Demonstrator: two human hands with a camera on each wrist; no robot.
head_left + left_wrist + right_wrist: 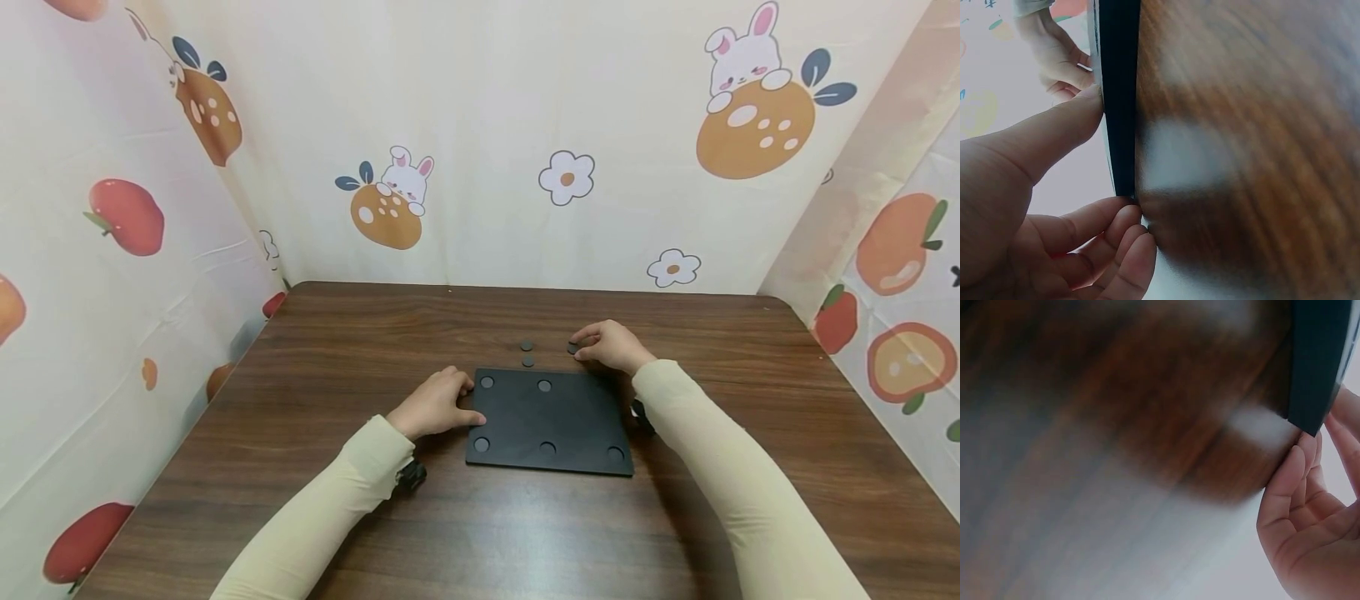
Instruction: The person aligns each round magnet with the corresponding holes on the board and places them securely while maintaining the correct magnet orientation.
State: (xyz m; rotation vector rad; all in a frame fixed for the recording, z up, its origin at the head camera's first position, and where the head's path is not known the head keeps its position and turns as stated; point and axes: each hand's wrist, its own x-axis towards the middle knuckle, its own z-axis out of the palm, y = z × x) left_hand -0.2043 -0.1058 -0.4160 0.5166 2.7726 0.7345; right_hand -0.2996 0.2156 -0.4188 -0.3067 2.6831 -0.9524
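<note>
A flat black board (pixel 558 421) with shallow round recesses lies on the brown wooden table. At its left edge, my left hand (pixel 441 404) grips it, the thumb on the top face and the curled fingers against the side. The left wrist view shows that thumb (pixel 1063 134) and those fingertips on the board's thick edge (pixel 1120 94). Beyond the board's back edge, my right hand (pixel 611 346) pinches a small dark disc (pixel 572 347) between thumb and fingers, close over the table. In the right wrist view the disc is hidden behind the hand (pixel 1310 531).
Two more dark discs, one farther back (pixel 527 345) and one nearer (pixel 528 362), lie behind the board. My right forearm (pixel 720 467) passes beside the board's right edge and covers its back right corner. Printed curtains (pixel 487 100) surround the wooden table (pixel 337 358).
</note>
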